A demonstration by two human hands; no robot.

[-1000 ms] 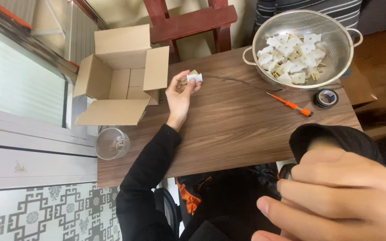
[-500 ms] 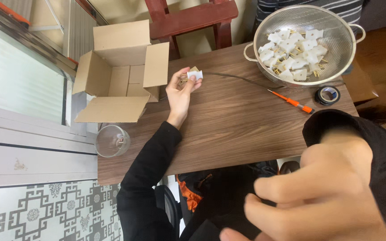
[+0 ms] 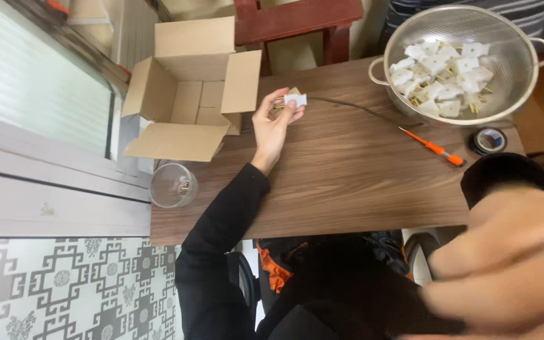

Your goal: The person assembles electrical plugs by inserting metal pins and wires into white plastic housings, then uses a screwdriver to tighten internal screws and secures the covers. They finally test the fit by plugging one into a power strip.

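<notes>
Head view: your left hand (image 3: 274, 126) pinches a small white plug (image 3: 295, 99) just right of the open cardboard box (image 3: 187, 94) on the surface (image 3: 347, 176). Your right hand (image 3: 505, 264) is near the camera, blurred, so I cannot tell its grip. It looked more closed before. You seem mid-assembly; next needs the orange screwdriver (image 3: 432, 147), near the metal strainer (image 3: 461, 60).
</notes>
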